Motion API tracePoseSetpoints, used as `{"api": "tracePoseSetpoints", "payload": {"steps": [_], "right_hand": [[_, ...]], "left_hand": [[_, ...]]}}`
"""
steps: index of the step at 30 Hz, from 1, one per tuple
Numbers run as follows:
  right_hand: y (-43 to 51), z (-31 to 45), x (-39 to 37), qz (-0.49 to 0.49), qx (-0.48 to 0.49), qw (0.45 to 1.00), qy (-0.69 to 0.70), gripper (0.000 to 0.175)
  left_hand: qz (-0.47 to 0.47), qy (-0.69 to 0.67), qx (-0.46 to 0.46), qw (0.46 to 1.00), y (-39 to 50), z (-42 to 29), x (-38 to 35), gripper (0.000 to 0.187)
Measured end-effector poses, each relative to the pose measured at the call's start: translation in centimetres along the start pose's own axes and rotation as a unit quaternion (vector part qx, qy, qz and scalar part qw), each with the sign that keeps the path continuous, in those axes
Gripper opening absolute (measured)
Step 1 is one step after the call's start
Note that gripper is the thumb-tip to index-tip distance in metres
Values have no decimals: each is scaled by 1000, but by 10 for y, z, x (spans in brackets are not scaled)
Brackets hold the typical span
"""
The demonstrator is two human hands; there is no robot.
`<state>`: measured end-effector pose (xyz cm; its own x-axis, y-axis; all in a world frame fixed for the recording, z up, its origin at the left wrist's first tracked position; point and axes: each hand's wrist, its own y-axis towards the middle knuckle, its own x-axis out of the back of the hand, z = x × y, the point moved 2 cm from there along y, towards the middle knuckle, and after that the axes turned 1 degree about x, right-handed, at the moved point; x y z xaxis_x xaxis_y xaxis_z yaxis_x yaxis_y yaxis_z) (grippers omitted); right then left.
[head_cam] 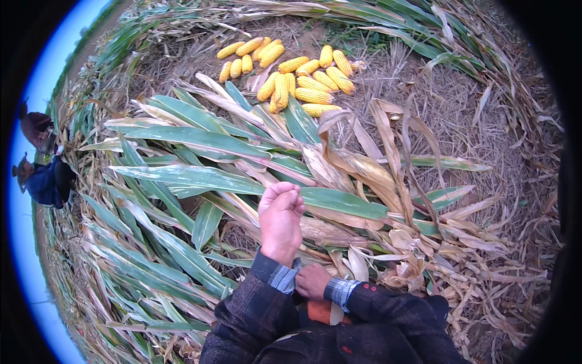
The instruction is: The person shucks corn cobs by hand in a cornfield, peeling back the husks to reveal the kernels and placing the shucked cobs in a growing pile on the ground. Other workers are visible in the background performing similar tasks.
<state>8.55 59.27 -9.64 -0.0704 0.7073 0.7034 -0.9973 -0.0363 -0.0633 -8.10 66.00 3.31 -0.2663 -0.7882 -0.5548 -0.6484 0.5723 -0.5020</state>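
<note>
My left hand (282, 223) is raised above the corn stalks, its fingers curled in and nothing visible in it. At its wrist, my right hand (313, 280) pinches the edge of the left jacket cuff (277, 272), beside a checked shirt cuff. Under and around both hands lie cut corn stalks with long green leaves (191, 179) and dry husks (336, 166). Beyond them, husked yellow ears of corn (313, 84) lie in a loose pile on the ground. Something orange (320, 310) shows below my right hand, partly hidden by the jacket.
More cut stalks (154, 255) spread along the left, and another row of leaves (423, 41) curves across the top right. Dry straw (464, 123) covers ground on the right. Two people (47, 182) are bent low among stalks at the far left.
</note>
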Motion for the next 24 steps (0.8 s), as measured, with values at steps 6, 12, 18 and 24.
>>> {"api": "tracePoseSetpoints", "payload": {"steps": [6,12,18,24], "right_hand": [[14,-7,-36,-32,32,997,-60,16],[-1,-32,14,-55,-34,992,-105,13],[-79,-121,93,-419,-310,852,53,15],[-122,-168,30,-608,-415,529,422,14]], "left_hand": [[12,15,26,999,-2,2,-3,12],[36,25,46,998,-7,4,2,13],[70,180,20,981,-9,46,16,11],[223,639,-47,735,-77,146,31,68]]}}
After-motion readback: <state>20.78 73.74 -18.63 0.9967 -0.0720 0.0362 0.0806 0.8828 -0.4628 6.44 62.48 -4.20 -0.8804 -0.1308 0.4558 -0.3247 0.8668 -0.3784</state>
